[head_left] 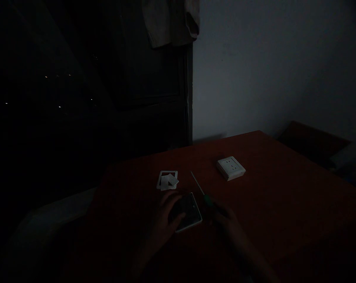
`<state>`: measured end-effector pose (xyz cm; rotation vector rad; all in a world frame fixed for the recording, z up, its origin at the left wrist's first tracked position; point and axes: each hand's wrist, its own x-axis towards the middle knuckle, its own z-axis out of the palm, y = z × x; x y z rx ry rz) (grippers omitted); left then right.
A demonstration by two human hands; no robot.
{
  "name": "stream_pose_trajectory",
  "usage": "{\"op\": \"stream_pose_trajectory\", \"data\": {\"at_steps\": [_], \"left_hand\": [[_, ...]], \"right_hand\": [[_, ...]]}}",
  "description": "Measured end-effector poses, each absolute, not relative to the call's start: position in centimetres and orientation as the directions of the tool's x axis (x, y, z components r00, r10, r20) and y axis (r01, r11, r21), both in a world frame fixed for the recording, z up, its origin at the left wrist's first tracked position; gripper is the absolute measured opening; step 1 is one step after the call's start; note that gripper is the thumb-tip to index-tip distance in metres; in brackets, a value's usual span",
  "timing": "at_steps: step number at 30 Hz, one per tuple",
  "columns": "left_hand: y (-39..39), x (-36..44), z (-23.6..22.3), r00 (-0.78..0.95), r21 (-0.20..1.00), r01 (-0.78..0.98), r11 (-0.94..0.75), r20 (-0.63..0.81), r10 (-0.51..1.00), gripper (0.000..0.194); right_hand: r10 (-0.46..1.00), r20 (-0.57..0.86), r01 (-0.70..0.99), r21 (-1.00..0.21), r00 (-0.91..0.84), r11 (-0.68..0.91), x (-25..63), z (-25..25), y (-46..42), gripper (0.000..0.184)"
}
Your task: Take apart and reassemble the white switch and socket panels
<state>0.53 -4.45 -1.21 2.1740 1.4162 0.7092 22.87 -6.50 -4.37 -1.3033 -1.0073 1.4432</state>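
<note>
White frame and loose pieces lie detached; left hand, half-open, rests on a dark-faced panel; right hand grips a green-handled screwdriver; socket looks complete.

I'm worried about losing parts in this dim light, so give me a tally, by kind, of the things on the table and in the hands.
White socket box: 1
Screwdriver, in the right hand: 1
Open white frame: 1
Small white pieces: 2
Dark, white-rimmed piece, under the left hand: 1
Total: 6
</note>
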Motion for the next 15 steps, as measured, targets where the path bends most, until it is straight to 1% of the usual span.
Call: {"op": "stream_pose_trajectory", "data": {"at_steps": [2,4,5,6,8,10,11,13,15], "left_hand": [[-5.0,-0.1,-1.7,0.338,0.655,0.671,-0.346,0.145,0.93,0.053],[-5.3,-0.3,-2.1,0.337,0.67,0.667,-0.325,0.118,0.934,0.066],[-5.5,-0.3,-2.3,0.336,0.673,0.667,-0.319,0.109,0.935,0.07],[-5.5,-0.2,-2.4,0.335,0.676,0.667,-0.313,0.104,0.937,0.072],[-5.6,-0.1,-2.5,0.333,0.692,0.656,-0.301,0.093,0.938,0.072],[-5.7,0.1,-2.7,0.333,0.724,0.629,-0.282,0.077,0.94,0.072],[-5.7,0.1,-2.7,0.33,0.74,0.616,-0.268,0.066,0.942,0.073],[-5.8,0.2,-2.9,0.318,0.762,0.603,-0.235,0.041,0.947,0.073],[-5.8,0.2,-3.2,0.309,0.765,0.606,-0.216,0.024,0.951,0.072]], "right_hand": [[0.971,-0.239,-0.016,-0.971,-0.023,-0.24,23.8,-3.7,-6.3,0.045],[0.985,-0.172,0.162,-0.973,-0.026,-0.165,25.0,-2.4,-6.0,0.043],[0.994,-0.113,0.256,-0.961,0.001,-0.109,25.7,-1.5,-5.8,0.043],[0.999,-0.052,0.338,-0.94,-0.008,-0.046,26.3,-0.5,-5.6,0.044],[0.993,0.053,0.45,-0.888,-0.106,0.095,27.5,1.7,-5.2,0.046],[0.978,0.113,0.535,-0.823,-0.176,0.192,28.5,3.9,-4.8,0.039],[0.972,0.148,0.564,-0.794,-0.18,0.225,28.9,4.8,-4.6,0.035],[0.966,0.21,0.595,-0.761,-0.149,0.258,29.4,6.4,-4.2,0.032],[0.954,0.28,0.598,-0.748,-0.109,0.288,29.6,7.6,-3.9,0.032]]}}
